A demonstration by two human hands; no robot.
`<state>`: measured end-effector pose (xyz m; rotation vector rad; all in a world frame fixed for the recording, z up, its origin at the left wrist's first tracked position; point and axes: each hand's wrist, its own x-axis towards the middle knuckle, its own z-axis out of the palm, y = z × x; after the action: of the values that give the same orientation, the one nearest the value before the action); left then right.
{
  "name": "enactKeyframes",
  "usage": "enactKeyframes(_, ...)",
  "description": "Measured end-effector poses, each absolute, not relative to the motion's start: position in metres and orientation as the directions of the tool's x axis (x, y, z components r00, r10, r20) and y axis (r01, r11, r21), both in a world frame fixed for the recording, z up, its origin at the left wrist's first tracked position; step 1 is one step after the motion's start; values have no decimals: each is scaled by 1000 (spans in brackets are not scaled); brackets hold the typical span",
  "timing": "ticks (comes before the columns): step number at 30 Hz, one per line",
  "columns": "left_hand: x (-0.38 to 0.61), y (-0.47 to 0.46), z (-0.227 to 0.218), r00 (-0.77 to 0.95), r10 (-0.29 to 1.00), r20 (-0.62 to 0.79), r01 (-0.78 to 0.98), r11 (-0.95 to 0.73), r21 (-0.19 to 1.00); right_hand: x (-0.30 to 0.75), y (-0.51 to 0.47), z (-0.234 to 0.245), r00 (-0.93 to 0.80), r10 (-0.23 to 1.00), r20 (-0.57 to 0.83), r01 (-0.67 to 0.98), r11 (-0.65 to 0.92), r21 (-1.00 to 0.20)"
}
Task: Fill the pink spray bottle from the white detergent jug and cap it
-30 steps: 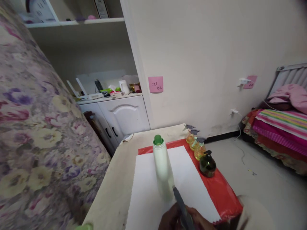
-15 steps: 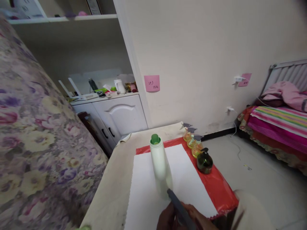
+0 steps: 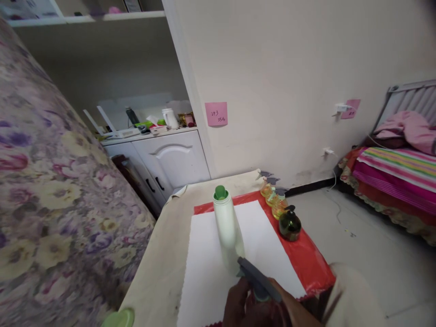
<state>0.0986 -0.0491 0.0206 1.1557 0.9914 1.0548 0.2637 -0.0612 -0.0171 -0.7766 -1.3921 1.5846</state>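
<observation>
At the bottom of the view, my left hand point(image 3: 235, 297) and my right hand point(image 3: 294, 306) are closed around a small spray bottle point(image 3: 260, 279) with a grey trigger head. The head's nozzle points up and left; most of the body is hidden by my fingers. Just beyond it stands a tall pale green bottle point(image 3: 227, 231) without its cap, a green spout showing in its neck, on a white sheet point(image 3: 204, 268). A light green cap point(image 3: 119, 318) lies at the lower left, cut off by the frame.
Along the right edge of the red cover point(image 3: 306, 259) stand a dark green pump bottle point(image 3: 289, 225) and several spray bottles point(image 3: 279, 206) with grey heads. A cabinet point(image 3: 173, 159) and a floral curtain point(image 3: 61, 200) are at left, a bed point(image 3: 395, 172) at right.
The view has tilted down slightly, showing more of the green cap. The grey spray head has turned a little in my hands, and more of it shows.
</observation>
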Motion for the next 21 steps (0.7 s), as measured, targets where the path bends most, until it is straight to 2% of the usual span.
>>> enactKeyframes(3,103,-48,29,194,981,-30,-150,60,987,264,-65,-8,-418,904,88,-195,5,-981)
enactKeyframes(8,108,-44,48,247,969,-24,-231,82,970,261,-69,-8,-403,913,56,-251,-52,-967)
enactKeyframes(12,108,-45,66,169,986,11,-277,37,960,262,-68,-18,-409,908,87,-283,-36,-958)
enactKeyframes(21,112,-52,104,104,986,133,-272,-100,957,265,-69,-17,-384,920,74,-179,4,-984)
